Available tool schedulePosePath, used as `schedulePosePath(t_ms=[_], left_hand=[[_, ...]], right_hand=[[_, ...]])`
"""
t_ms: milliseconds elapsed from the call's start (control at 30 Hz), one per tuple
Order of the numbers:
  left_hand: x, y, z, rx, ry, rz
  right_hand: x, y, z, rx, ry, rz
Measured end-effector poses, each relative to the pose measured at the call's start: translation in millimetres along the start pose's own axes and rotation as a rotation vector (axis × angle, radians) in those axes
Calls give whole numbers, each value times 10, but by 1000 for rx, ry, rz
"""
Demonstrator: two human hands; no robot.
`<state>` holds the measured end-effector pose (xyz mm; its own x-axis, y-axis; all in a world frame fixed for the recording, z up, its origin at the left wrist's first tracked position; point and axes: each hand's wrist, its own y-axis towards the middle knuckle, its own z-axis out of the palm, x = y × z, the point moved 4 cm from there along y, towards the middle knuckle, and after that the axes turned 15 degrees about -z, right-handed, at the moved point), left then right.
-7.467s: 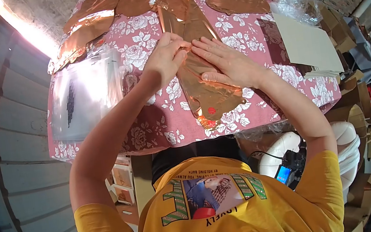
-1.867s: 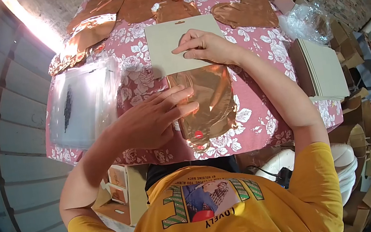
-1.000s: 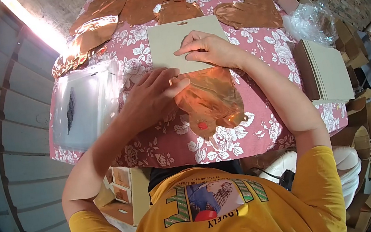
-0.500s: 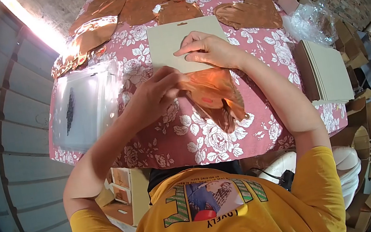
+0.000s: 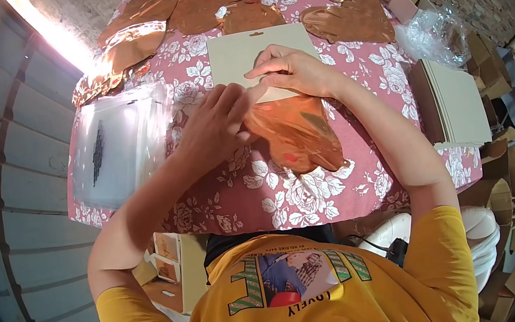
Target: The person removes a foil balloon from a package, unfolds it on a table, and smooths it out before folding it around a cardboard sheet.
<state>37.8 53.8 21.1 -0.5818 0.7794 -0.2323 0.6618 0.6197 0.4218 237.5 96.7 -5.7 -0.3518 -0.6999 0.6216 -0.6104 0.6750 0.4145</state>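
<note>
A beige card [image 5: 233, 56] with a slot at its top edge lies on the flowered tablecloth [image 5: 303, 204]. From its lower edge a crumpled copper-coloured foil piece [image 5: 300, 135] with a red spot spreads toward me. My left hand [image 5: 222, 116] is closed at the card's lower left, on the upper left edge of the foil. My right hand [image 5: 297, 71] rests over the card with its fingers bent and thumb pointing left, close to my left fingertips. What lies under its fingers is hidden.
Flat copper foil shapes [image 5: 209, 3] cover the far side. Clear plastic sleeves [image 5: 114, 148] lie at the left. A stack of beige cards [image 5: 453, 100] stands at the right, with crumpled clear plastic [image 5: 434, 34] and an open box [image 5: 406, 3] beyond it.
My left hand has moved slightly up and right, nearer my right thumb. The foil now lies flatter and wider below the card. My right hand has barely moved.
</note>
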Motion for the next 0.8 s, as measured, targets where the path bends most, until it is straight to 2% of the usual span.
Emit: schedulePosePath(t_ms=[33,67,133,167,233,267,333,467,533,567,633,667,700,733,800], left_hand=[[3,7,-8,-47,137,108],[53,35,0,-48,137,109],[57,48,36,-162,372,384],[89,92,46,-163,373,382],[69,115,57,-138,217,548],[66,115,59,-139,218,549],[111,160,68,-30,64,376],[299,176,192,-42,-68,277],[375,214,193,60,-297,140],[325,216,180,60,-298,140],[420,233,220,262,-749,-644],[369,295,103,293,-500,-711],[468,284,188,365,-648,-717],[461,304,148,363,-647,-722],[427,319,103,480,-780,-868]], right_hand=[[7,0,-3,3,-5,11],[-8,-3,-4,3,-7,11],[-27,5,0,7,-39,-32],[-30,5,2,10,-39,-34],[-34,-5,2,3,-41,-19],[-34,-5,3,3,-43,-19],[-40,-3,9,-2,-29,7],[-34,2,-1,-3,-44,17],[-48,14,-10,-37,-15,-17],[-46,15,-30,-37,-14,-15],[-114,-11,-44,-143,415,212],[-113,-17,-55,-217,267,138],[-120,-28,-60,-215,270,137],[-167,-72,-85,-223,331,226],[-248,-142,-105,-236,449,404]])
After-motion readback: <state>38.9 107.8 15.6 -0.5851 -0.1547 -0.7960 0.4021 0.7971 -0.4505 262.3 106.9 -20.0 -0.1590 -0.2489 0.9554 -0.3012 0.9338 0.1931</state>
